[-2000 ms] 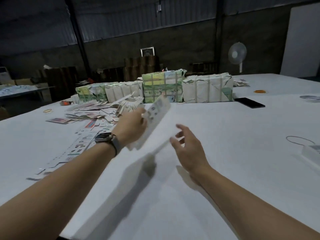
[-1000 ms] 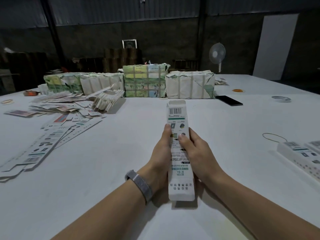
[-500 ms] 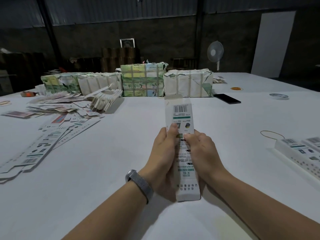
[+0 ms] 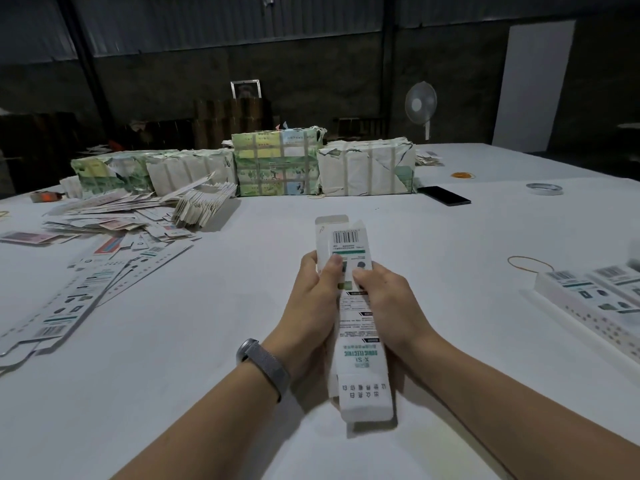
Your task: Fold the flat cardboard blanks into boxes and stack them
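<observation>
holding item: one long printed carton (image 4: 360, 327), gripped mid-length by both hands above the table (image 4: 173, 341), near end toward the wearer, far end pointing at the bundles.

left hand (image 4: 311, 306): fingers curled round the left edge, thumb pressed on the printed face near the green band. grip closed on the carton.

right hand (image 4: 391, 303): thumb on the face just beside the left thumb, fingers wrapped under the right edge. grip closed on the carton.

reason for hold: the opposed squeeze from both edges likely pops the flat sleeve into a tube; the far end already stands open, with a flap (image 4: 330, 225) raised behind the barcode panel.

pose: both forearms run in from the bottom, wrists nearly straight, hands level and close together. a watch band (image 4: 265, 363) sits on the left wrist.

stock: loose flat blanks (image 4: 65, 306) fanned out at left, within reach of the left hand. finished boxes (image 4: 595, 299) lie side by side at right, probably the start of the stack; their far edge is cut off.

other: wrapped bundles (image 4: 277, 164) in a row at the back; phone (image 4: 445, 195); tape roll (image 4: 543, 188); rubber band (image 4: 528, 263); fan (image 4: 420, 105).
</observation>
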### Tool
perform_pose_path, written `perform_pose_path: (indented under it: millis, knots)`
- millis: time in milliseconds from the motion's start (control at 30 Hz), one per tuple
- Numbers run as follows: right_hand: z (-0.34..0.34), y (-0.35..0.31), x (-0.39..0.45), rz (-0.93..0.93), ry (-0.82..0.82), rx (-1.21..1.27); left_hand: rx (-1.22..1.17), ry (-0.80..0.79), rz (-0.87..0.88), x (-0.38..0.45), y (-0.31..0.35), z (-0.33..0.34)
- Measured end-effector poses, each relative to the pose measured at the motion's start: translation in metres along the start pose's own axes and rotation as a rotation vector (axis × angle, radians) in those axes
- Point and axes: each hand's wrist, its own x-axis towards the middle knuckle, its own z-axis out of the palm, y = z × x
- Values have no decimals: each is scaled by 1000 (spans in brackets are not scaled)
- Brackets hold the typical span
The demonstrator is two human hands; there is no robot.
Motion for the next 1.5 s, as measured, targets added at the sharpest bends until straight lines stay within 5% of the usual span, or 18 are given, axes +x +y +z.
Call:
perform_pose_path:
  millis: [267, 1067, 1500]
  knots:
    - [-10, -4, 6, -73, 96, 107, -17, -140, -34, -5, -4, 8]
    - [-8, -2, 5, -43, -38, 228, 33, -121, 130, -5, 1, 3]
    - [-18, -1, 12, -127, 138, 173, 28, -171, 108, -4, -4, 6]
